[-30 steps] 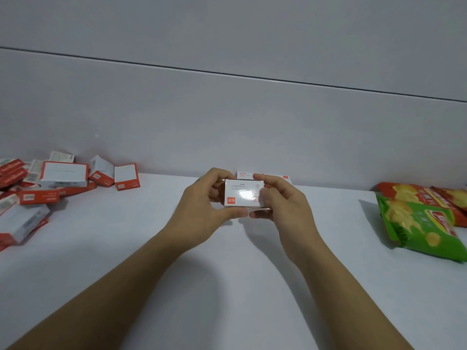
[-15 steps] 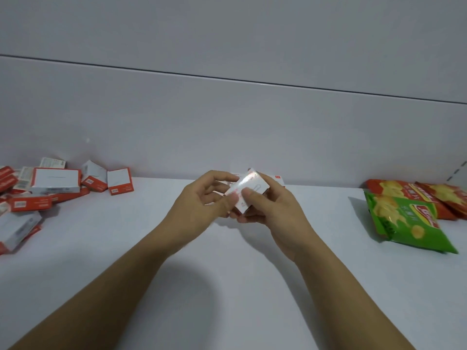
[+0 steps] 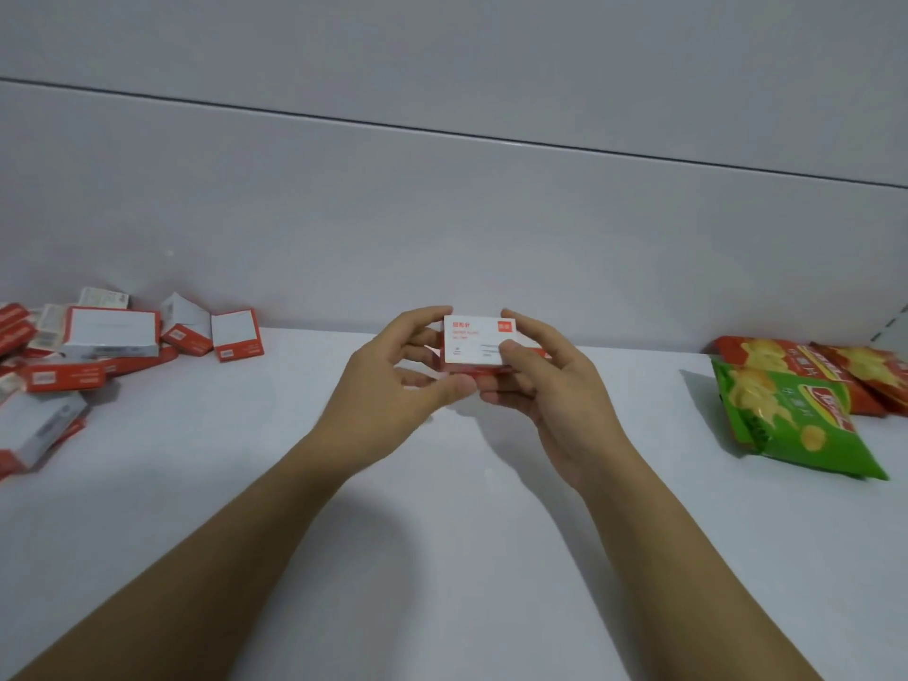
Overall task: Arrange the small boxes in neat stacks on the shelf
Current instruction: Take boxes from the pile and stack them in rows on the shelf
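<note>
Head view, white shelf (image 3: 442, 557), grey wall (image 3: 442, 213) — left hand (image 3: 388, 405), right hand (image 3: 555, 400) pinching small box (image 3: 474, 339)

Heap of small boxes (image 3: 98, 346) crowding the left edge, chip bags (image 3: 786, 410) blocking the right edge, white shelf (image 3: 442, 557) open between them, centre to bottom of frame, wall (image 3: 442, 213) closing off the back.

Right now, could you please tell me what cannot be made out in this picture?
- Head view: the left hand and right hand, gripping the box, hide what lies beneath it.
- Head view: the box's print is too small to read.
- Head view: the pile runs off the left edge; count unknown.
- Head view: the red bags are cut by the right edge and overlapped by the green bag.
</note>
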Demonstrator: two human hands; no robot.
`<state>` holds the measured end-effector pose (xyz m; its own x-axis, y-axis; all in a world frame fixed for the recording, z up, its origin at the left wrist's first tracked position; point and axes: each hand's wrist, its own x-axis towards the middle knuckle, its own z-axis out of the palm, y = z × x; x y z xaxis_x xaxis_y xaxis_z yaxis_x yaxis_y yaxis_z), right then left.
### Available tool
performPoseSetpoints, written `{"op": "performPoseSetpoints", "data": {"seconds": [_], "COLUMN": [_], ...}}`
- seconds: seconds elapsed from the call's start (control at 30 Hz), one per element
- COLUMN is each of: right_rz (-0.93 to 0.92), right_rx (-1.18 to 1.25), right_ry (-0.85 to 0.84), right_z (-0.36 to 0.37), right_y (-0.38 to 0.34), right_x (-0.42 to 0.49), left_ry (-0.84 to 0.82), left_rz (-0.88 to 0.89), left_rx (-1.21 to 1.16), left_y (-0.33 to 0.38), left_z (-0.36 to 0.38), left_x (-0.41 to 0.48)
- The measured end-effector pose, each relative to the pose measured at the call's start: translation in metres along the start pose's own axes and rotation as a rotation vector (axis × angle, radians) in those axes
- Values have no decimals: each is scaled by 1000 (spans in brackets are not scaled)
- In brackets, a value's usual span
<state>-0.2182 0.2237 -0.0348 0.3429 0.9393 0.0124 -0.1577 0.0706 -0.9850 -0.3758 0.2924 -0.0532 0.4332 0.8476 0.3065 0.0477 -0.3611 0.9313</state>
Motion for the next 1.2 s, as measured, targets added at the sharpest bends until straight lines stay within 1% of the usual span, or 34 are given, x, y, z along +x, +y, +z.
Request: {"op": "performPoseSetpoints", "data": {"seconds": [0.07,0.13,0.2,0.27,0.37,0.43,0.47,0.63,0.77,0.93,1.03,1.2], "right_rz": [-18,-61,-156,-268,-353,-371,-373,-254,-201,-160,-177,-165], "right_rx": [-91,-288,-506,-656,-938,-1113,-1158,-1165,-1221,-1220,-1198,-1180], "right_ry": [-17,-42,-29,-13,-46,-51,-30,166,148,126,154,195], "right_z": [-2,-5,-8,-8,-9,-15,-21,-61,-73,-67,-64,-63], "right_y": [-1,0,0,-5,-15,-19,-20,-9,8,18,24,28], "right_x": [-1,-1,2,4,14,26,33,48,44,43,45,47], "left_ry": [28,64,71,72,74,35,7,-63,-69,-125,-152,-175], "left_rz": [50,102,133,161,164,142,129,137,121,131,112,82], "left_rx": [111,204,247,279,341,401,431,574,721,858,880,848], "left_y": [-1,-3,-4,-6,-11,-14,-15,-20,-24,-24,-24,-25], "left_z": [1,-1,-2,-2,-2,-2,-2,-6,-10,-8,-8,-7], "left_x": [-1,1,2,3,5,5,5,4,8,7,6,4]}}
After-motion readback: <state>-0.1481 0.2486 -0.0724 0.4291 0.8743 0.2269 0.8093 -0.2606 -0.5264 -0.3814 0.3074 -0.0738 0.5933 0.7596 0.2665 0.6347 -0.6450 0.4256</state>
